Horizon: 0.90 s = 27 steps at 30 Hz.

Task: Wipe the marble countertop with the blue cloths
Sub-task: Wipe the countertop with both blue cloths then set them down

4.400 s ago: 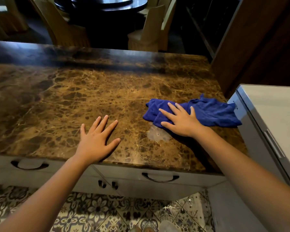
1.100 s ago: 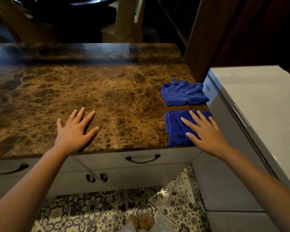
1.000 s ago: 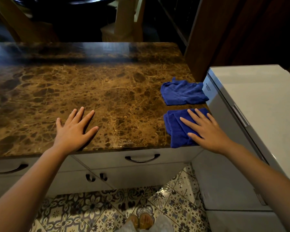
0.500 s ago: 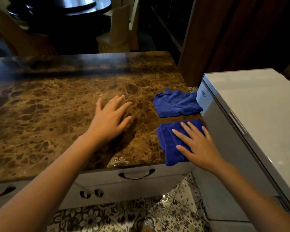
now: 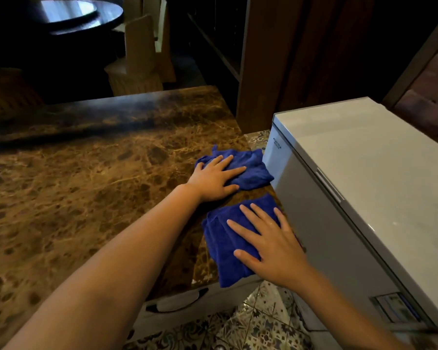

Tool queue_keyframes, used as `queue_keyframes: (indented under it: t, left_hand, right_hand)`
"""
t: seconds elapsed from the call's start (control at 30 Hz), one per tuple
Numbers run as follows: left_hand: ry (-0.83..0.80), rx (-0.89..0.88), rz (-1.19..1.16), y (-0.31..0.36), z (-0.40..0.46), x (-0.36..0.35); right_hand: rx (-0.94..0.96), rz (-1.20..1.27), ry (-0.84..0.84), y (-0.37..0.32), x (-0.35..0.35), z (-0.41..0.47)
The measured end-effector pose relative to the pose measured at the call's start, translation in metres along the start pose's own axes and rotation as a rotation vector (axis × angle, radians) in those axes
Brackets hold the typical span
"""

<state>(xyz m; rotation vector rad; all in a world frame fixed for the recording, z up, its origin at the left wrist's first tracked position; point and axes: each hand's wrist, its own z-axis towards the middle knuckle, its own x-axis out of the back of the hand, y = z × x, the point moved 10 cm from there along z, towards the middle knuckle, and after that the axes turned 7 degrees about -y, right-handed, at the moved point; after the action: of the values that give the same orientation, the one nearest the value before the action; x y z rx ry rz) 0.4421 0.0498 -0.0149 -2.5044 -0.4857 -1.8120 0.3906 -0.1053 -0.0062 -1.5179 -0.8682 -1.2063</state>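
Observation:
The brown marble countertop (image 5: 86, 185) fills the left and middle of the head view. Two blue cloths lie at its right end. My left hand (image 5: 215, 178) rests flat, fingers apart, on the far blue cloth (image 5: 253, 173), with my arm reaching across the counter. My right hand (image 5: 271, 241) lies flat and spread on the near blue cloth (image 5: 223, 238), whose lower end hangs slightly over the counter's front edge. Neither hand's fingers curl around the fabric.
A white chest freezer (image 5: 364, 185) stands tight against the counter's right end. Below the front edge are white drawers with a dark handle (image 5: 175, 299) and patterned floor tiles (image 5: 250, 324). Beyond the counter are a chair (image 5: 137, 59), a dark round table and a wooden pillar (image 5: 258, 59).
My left hand has left the bare marble and crossed right onto the far cloth. My right hand stays on the near cloth. The view has swung right and closer.

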Motion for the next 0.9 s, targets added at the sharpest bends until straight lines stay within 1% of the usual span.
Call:
queue_keyframes:
  t: [0.3,0.5,0.63,0.7,0.77,0.87,0.9]
  left_hand:
    - [0.339,-0.097,-0.047,0.004,-0.029,0.030]
    - [0.407,-0.107,-0.056,0.002,-0.054,0.032]
    - [0.543,-0.107,-0.079,-0.017,-0.102,0.041]
    - [0.611,-0.060,-0.102,-0.036,-0.139,0.043]
    - [0.692,0.031,-0.158,-0.065,-0.183,0.040]
    - [0.855,0.256,-0.264,-0.118,-0.262,0.025]
    - [0.887,0.340,-0.277,-0.132,-0.286,0.018]
  right_hand:
    - [-0.005,0.016,0.001,-0.001,0.000,-0.001]
    - [-0.001,0.103,-0.002,-0.002,0.006,0.000]
    - [0.059,0.098,0.018,-0.022,0.016,0.005]
    - [0.093,0.059,-0.002,-0.036,0.016,0.010]
    - [0.103,0.019,-0.033,-0.046,0.012,0.015]
    - [0.061,0.014,-0.079,-0.047,0.001,0.021]
    - [0.042,-0.002,-0.101,-0.046,-0.005,0.023]
